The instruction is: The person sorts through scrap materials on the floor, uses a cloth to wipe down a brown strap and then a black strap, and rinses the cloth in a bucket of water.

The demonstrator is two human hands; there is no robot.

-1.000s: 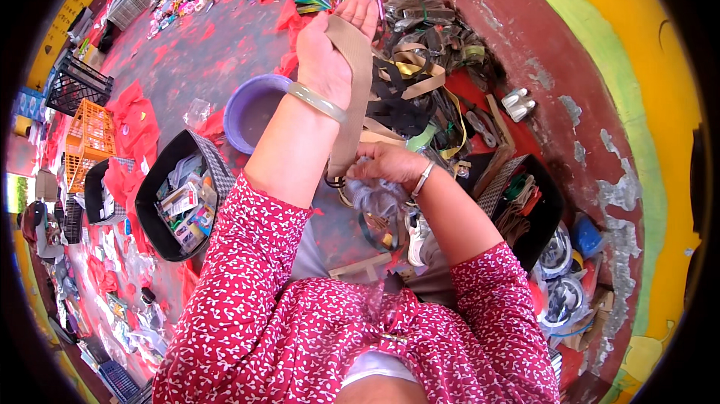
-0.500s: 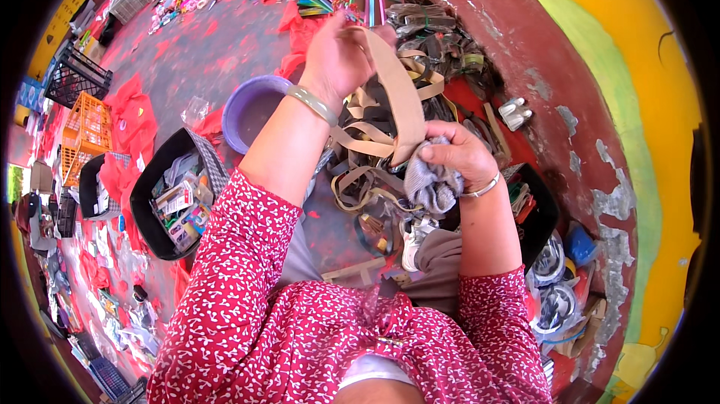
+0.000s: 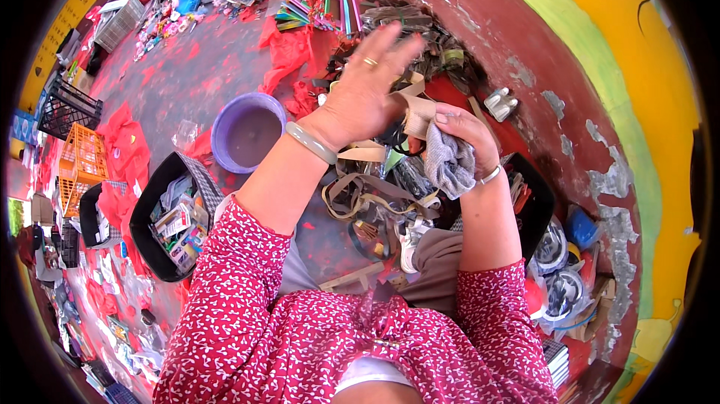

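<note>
In front of me my left hand (image 3: 367, 89) is raised with its fingers spread and slightly blurred; its thumb side is beside a wide beige strap (image 3: 419, 116). I cannot tell whether the thumb touches the strap. My right hand (image 3: 474, 136) pinches the strap between thumb and fingers and also grips a crumpled grey knit cloth (image 3: 450, 162), which hangs below the strap. Under both hands lies a tangle of tan and brown straps (image 3: 367, 198) on the floor, partly hidden by my hands.
A purple bucket (image 3: 219, 141) stands left of my left forearm, near a black bin (image 3: 142, 216) full of packets. Another black bin (image 3: 541, 201) sits beside my right forearm. Bundled goods (image 3: 420, 25) lie along the red wall (image 3: 517, 36). Orange crates (image 3: 75, 156) stand far left.
The long strap loop stretched between my hands has become a short folded piece at my right hand. My left hand has opened and moved down; the right has shifted slightly right.
</note>
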